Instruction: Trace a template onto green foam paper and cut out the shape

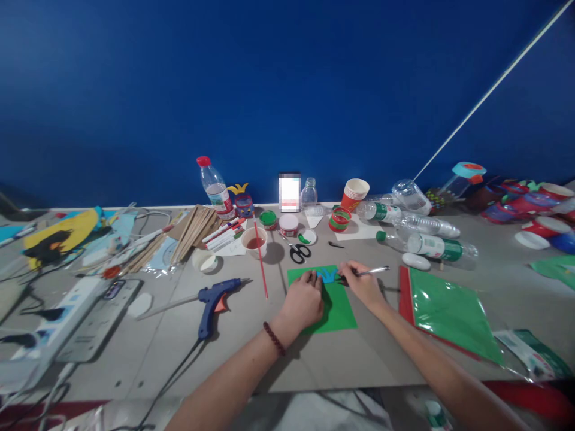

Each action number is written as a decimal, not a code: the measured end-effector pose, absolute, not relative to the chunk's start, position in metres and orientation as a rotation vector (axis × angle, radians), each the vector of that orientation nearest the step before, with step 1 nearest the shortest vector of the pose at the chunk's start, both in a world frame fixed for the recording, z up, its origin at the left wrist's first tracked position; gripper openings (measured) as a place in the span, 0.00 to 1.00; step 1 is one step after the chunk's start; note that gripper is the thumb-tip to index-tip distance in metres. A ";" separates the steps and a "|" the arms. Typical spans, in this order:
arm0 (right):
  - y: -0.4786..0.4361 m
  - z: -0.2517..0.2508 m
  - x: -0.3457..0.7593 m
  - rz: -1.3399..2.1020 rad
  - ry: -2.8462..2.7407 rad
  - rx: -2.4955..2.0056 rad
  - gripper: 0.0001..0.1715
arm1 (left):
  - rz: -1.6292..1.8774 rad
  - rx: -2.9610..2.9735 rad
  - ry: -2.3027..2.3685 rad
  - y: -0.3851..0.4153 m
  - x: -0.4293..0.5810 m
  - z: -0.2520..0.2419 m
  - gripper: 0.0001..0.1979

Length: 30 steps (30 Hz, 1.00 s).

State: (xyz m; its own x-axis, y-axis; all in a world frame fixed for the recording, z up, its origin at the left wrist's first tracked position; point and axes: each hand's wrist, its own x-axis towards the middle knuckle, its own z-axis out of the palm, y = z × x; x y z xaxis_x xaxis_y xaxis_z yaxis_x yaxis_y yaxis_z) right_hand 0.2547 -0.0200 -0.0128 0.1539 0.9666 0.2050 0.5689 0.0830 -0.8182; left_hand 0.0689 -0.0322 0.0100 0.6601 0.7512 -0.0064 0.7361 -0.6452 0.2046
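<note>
A green sheet (335, 310) lies flat on the table in front of me. On its upper part rests a small blue cutout (327, 275) with pointed, leaf-like tips. My left hand (303, 299) lies on the sheet, its fingertips pressing at the cutout's left side; a dark beaded bracelet circles the wrist. From the right, my right hand (362, 282) grips a slim pen (376, 270) whose back end points right. The pen's tip is hidden by the fingers near the cutout. Black-handled scissors (300, 252) lie just beyond the sheet.
Left of the sheet lie a blue glue gun (215, 302) and a paper cup (254, 242) with a paintbrush (260, 257) across it. Plastic bottles (433, 246) and a green sheet pack (453, 311) lie right. Power strips (96, 323) and cables are far left.
</note>
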 end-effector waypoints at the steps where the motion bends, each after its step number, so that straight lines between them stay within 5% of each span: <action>1: -0.021 -0.014 0.257 0.608 -1.445 -1.594 0.25 | 0.138 2.680 1.223 -0.033 0.069 0.009 0.26; 11: -0.017 -0.022 0.264 0.512 -1.834 -1.397 0.20 | 0.570 2.451 1.264 -0.024 0.064 -0.004 0.16; 16: -0.015 -0.022 0.267 0.455 -2.068 -1.223 0.29 | 0.764 2.367 1.219 -0.019 0.062 -0.015 0.28; 22: -0.010 -0.028 0.279 0.481 -2.010 -1.313 0.19 | 0.792 2.308 1.235 -0.019 0.063 -0.018 0.36; 30: -0.004 -0.030 0.297 0.413 -1.942 -1.438 0.18 | 0.773 2.302 1.314 -0.017 0.063 -0.014 0.39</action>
